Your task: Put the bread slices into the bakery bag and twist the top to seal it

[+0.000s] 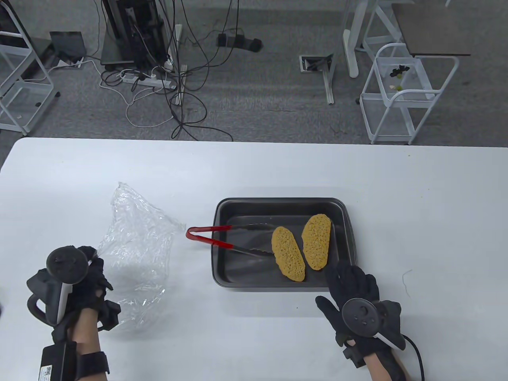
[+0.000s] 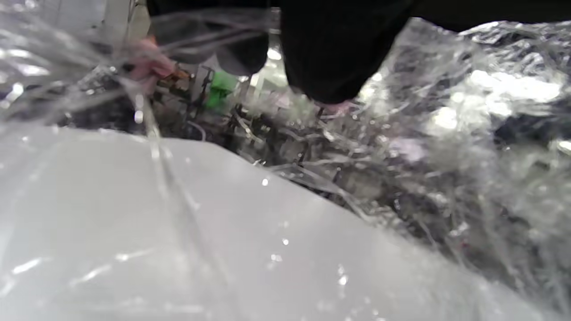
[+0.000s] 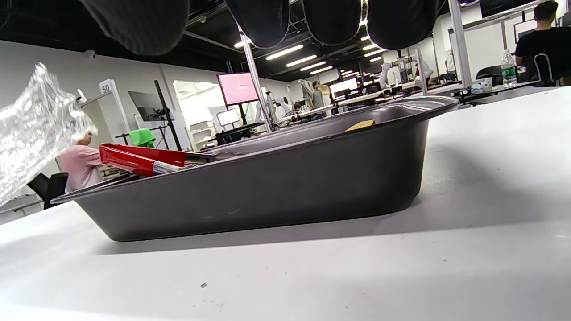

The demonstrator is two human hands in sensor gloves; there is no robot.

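A crumpled clear bakery bag (image 1: 135,254) (image 2: 446,133) lies left of a dark baking tray (image 1: 278,202) (image 3: 267,191). My left hand (image 1: 99,289) grips the bag's near left edge; its fingers (image 2: 330,53) hang against the plastic, which fills the left wrist view. Two yellow-brown bread slices (image 1: 288,254) (image 1: 316,241) lie side by side in the tray's right half; only one slice's tip (image 3: 360,126) shows over the rim. My right hand (image 1: 349,285) holds nothing at the tray's near right corner, fingers (image 3: 330,22) straight.
Red-handled tongs (image 1: 210,236) (image 3: 138,158) lie across the tray's left rim, their metal tips beside the left slice. The white table (image 1: 416,222) stretches right of the tray. Beyond its far edge are cables and white racks on the floor.
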